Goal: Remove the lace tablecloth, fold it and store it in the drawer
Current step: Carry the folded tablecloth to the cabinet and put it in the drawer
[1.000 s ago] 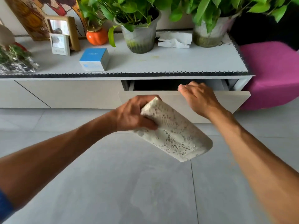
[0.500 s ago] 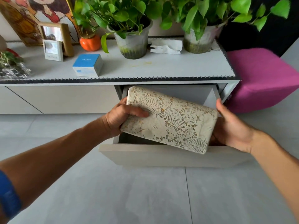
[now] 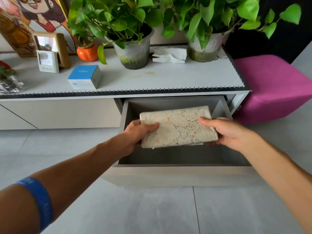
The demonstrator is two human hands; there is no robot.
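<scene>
At the lower left of the frame a forearm with a blue wristband [image 3: 39, 202] reaches up toward the centre; a second bare forearm comes in from the lower right. Between them, just above the middle of the frame, the drawer [image 3: 177, 176] stands pulled out from the cabinet [image 3: 59, 114], its pale front panel nearest and its grey inside open to view.

The folded lace tablecloth [image 3: 180, 126] is held over the drawer's opening, a cream rectangle tilted slightly, its long side running left to right. The left hand [image 3: 137, 134] grips its left end, thumb curled over the top face and fingers underneath. The right hand [image 3: 226, 132] holds the right end, thumb lying across the top of the lace and fingers curled below the lower right corner. Whether the cloth touches the drawer floor cannot be told.

Farther up, on the cabinet top, a blue and white box [image 3: 84, 76] sits left of centre, with a small white frame [image 3: 48, 61] and a wooden frame [image 3: 59, 48] behind it, an orange pot [image 3: 87, 53], two potted plants [image 3: 133, 53] [image 3: 206, 48] and a crumpled tissue [image 3: 169, 55] between them. A magenta pouf [image 3: 276, 88] stands at the right edge.
</scene>
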